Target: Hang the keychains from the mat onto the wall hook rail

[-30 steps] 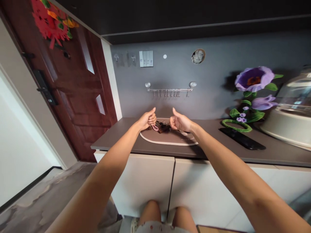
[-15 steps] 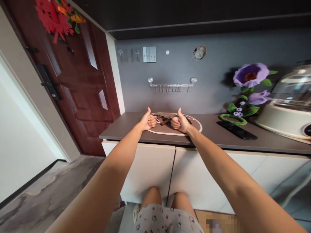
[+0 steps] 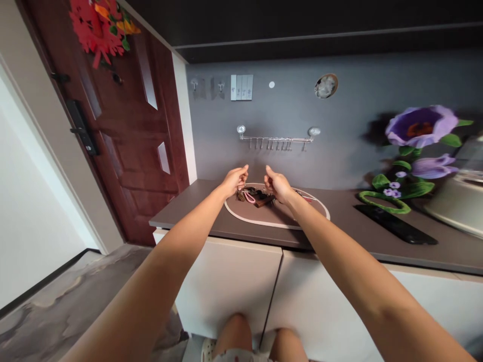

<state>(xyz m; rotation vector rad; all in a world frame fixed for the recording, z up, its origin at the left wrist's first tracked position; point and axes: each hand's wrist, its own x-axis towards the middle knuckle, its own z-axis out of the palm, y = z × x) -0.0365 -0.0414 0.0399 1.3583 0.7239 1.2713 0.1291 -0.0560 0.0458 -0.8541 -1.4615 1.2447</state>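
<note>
My left hand [image 3: 236,182] hovers over the left part of a white oval outline [image 3: 260,222] on the brown counter. Its fingers curl inward, thumb laid forward, and nothing shows in it. Opposite, my right hand [image 3: 278,186] is held with fingers curled too, a gap between the two hands; it looks bare as well. Inside the oval, below and between them, lies a cluster of small items that look like keys and key fobs, among them a pink loop [image 3: 249,197] and a dark brown piece [image 3: 264,202]. My right hand partly covers the cluster.
Above the counter, a clear rail with hooks [image 3: 277,140] is fixed to the grey wall. To the right lie a black phone [image 3: 400,227] and purple felt flowers [image 3: 422,128], beside a cream appliance [image 3: 458,201]. A dark red door [image 3: 132,136] stands at left.
Both hands have gone from thumbs-up fists to loosely curled fingers with the thumbs tipped forward and inward. The view has shifted closer to the counter and a little left.
</note>
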